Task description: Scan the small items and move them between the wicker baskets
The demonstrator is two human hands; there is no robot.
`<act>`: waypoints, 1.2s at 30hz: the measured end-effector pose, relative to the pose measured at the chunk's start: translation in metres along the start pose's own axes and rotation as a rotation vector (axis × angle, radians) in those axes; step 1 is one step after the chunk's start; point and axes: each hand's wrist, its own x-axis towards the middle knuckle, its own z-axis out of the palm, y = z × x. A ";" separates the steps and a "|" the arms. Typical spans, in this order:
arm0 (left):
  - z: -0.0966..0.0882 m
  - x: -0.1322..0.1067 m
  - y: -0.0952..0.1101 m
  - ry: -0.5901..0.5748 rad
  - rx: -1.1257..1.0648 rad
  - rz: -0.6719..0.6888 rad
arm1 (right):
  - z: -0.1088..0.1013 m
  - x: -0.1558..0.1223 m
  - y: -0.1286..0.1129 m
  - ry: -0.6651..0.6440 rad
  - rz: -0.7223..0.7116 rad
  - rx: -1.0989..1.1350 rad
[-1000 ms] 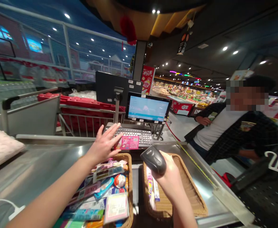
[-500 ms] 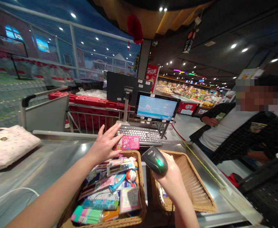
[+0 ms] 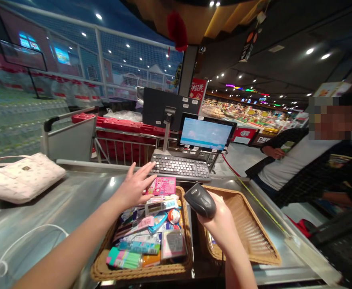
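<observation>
My left hand [image 3: 134, 189] is over the back left of the left wicker basket [image 3: 186, 237]. Its thumb and fingers grip the left edge of a flat pink packet [image 3: 161, 186], which is held in front of the keyboard [image 3: 182, 166]. My right hand [image 3: 221, 218] is wrapped round a black barcode scanner [image 3: 200, 200], its head pointing left toward the packet. Small packaged goods fill the left basket, among them a green-and-pink pack [image 3: 124, 257], a clear square box [image 3: 173, 243] and a round red-and-white item [image 3: 174, 216].
The right wicker basket [image 3: 254, 224] has a few packets at its left side, partly behind my right arm. A lit screen [image 3: 206, 132] stands behind the keyboard. On the metal counter [image 3: 82, 200] lies a pale handbag [image 3: 28, 176]. A person [image 3: 296, 160] stands beyond the counter at right.
The green light on the scanner has gone out. The pink packet has come slightly down from the keyboard toward the left basket. The whole view has shifted a little.
</observation>
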 end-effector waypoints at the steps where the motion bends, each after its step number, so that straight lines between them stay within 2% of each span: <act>1: 0.003 -0.005 -0.001 -0.028 -0.009 -0.001 | 0.001 0.000 0.000 -0.007 0.000 -0.001; 10: 0.034 -0.051 -0.009 -0.239 -0.103 -0.024 | 0.014 0.002 -0.001 -0.054 -0.001 0.016; 16: 0.040 -0.072 -0.010 -0.401 -0.175 -0.034 | 0.020 0.003 0.001 -0.081 0.017 0.017; 19: 0.039 -0.071 -0.009 -0.407 -0.177 -0.059 | 0.019 -0.001 0.009 -0.088 0.042 0.037; 23: 0.038 -0.048 0.004 -0.342 -0.179 -0.031 | 0.009 -0.009 0.025 -0.064 0.092 0.033; 27: 0.048 -0.011 0.038 -0.297 -0.207 0.050 | -0.012 -0.019 0.046 -0.020 0.147 -0.038; 31: 0.072 0.031 0.086 -0.276 -0.264 0.177 | -0.043 -0.033 0.076 0.080 0.225 -0.136; 36: 0.115 0.090 0.146 -0.301 -0.337 0.350 | -0.081 -0.053 0.115 0.207 0.311 -0.244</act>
